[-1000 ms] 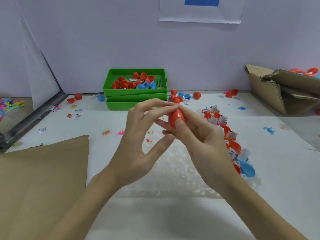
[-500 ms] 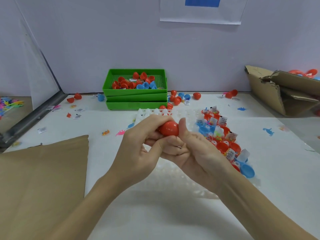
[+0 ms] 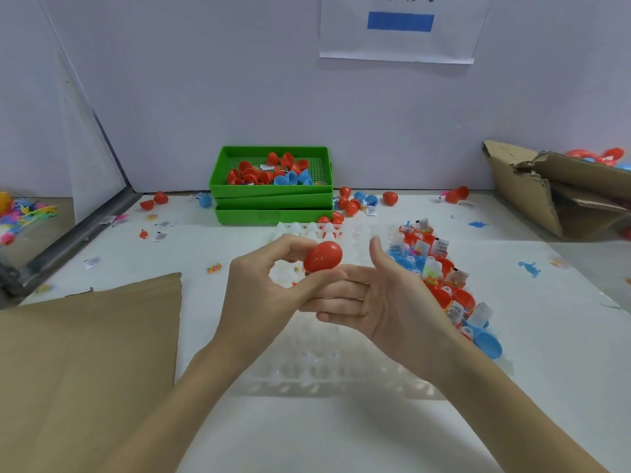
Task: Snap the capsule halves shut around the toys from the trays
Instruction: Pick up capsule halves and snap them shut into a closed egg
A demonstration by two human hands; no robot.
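One red capsule (image 3: 322,256), halves joined, pinched between left hand (image 3: 263,295) thumb and fingers above clear tray (image 3: 327,367). Right hand (image 3: 386,298) slack-fingered, palm up, touching left beneath capsule. Green trays (image 3: 271,199) stacked behind, well apart.

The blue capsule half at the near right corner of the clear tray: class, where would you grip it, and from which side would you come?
Probably pinch the rim of the blue capsule half from above. It lies at the near right end of the clear tray, apparently with its opening up, and other halves crowd its far side, so the rim's near and right edges look freest for a thumb and finger.
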